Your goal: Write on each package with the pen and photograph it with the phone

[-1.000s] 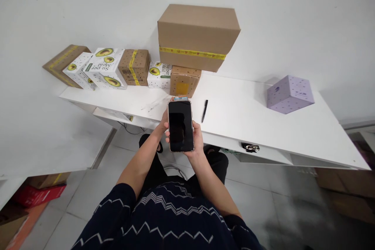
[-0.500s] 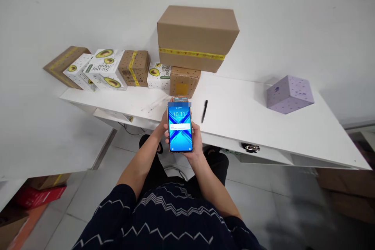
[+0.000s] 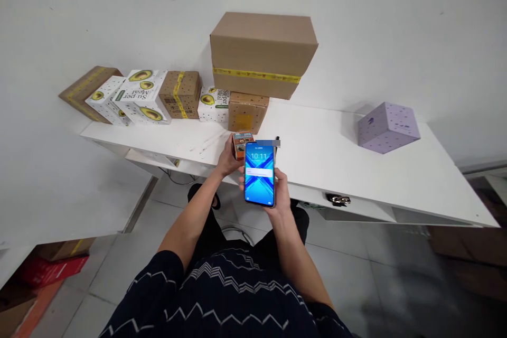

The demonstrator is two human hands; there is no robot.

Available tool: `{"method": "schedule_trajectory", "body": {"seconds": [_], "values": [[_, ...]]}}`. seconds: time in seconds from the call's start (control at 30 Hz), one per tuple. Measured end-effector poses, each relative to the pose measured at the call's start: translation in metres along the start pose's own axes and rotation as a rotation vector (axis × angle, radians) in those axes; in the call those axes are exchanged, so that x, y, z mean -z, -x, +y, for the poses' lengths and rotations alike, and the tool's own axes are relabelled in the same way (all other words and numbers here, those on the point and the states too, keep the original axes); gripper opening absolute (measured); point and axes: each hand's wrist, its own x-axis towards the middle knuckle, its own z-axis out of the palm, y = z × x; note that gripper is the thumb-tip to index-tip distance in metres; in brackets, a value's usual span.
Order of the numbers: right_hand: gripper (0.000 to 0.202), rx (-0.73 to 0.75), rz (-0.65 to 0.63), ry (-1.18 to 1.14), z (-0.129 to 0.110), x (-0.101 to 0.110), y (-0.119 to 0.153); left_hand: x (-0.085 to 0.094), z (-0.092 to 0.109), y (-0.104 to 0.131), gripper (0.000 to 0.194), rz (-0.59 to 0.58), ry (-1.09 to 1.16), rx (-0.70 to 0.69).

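Note:
A phone (image 3: 259, 179) with a lit blue screen reading 10:11 lies in my right hand (image 3: 282, 193), whose fingers wrap round it from behind. My left hand (image 3: 227, 159) grips a small orange printed box (image 3: 242, 140) by its left side, over the front part of the white table (image 3: 317, 142). The phone hides the lower right of that box. Behind the phone's upper right corner, a black pen (image 3: 278, 139) lies on the table, mostly covered.
A large cardboard box (image 3: 261, 55) stands at the back above a small brown box (image 3: 246, 111). Avocado-print boxes (image 3: 144, 96) and brown boxes line the left. A purple box (image 3: 388, 127) sits right; a metal latch (image 3: 338, 199) is at the front edge.
My right hand has moved right with the phone, away from my left hand. More of the orange box and of my left hand now shows, while the pen is mostly covered.

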Motion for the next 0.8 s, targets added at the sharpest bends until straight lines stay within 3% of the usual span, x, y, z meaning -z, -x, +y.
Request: {"method": "schedule_trajectory", "body": {"seconds": [0.1, 0.2, 0.37, 0.43, 0.53, 0.7, 0.8], "values": [[0.051, 0.270, 0.297, 0.352, -0.019, 0.028, 0.010, 0.001, 0.001, 0.001, 0.123, -0.025, -0.017, 0.015], [0.052, 0.454, 0.646, 0.908, -0.040, 0.063, 0.014, 0.001, 0.002, 0.000, 0.127, -0.021, -0.018, 0.053], [0.053, 0.401, 1.006, 1.720, -0.067, 0.105, -0.001, 0.002, 0.005, -0.001, 0.126, -0.012, -0.007, 0.057], [0.053, 0.359, 1.065, 1.896, -0.071, 0.113, -0.011, 0.001, 0.005, 0.000, 0.126, -0.018, -0.006, 0.053], [0.054, 0.307, 1.055, 2.016, -0.075, 0.118, -0.023, 0.001, 0.004, 0.000, 0.125, -0.021, -0.014, 0.048], [0.055, 0.233, 1.046, 1.971, -0.078, 0.119, -0.031, 0.002, 0.002, 0.001, 0.125, -0.013, -0.026, 0.050], [0.057, 0.329, 0.971, 1.912, -0.069, 0.103, -0.031, 0.000, 0.002, 0.001, 0.123, -0.010, -0.012, 0.035]]}}
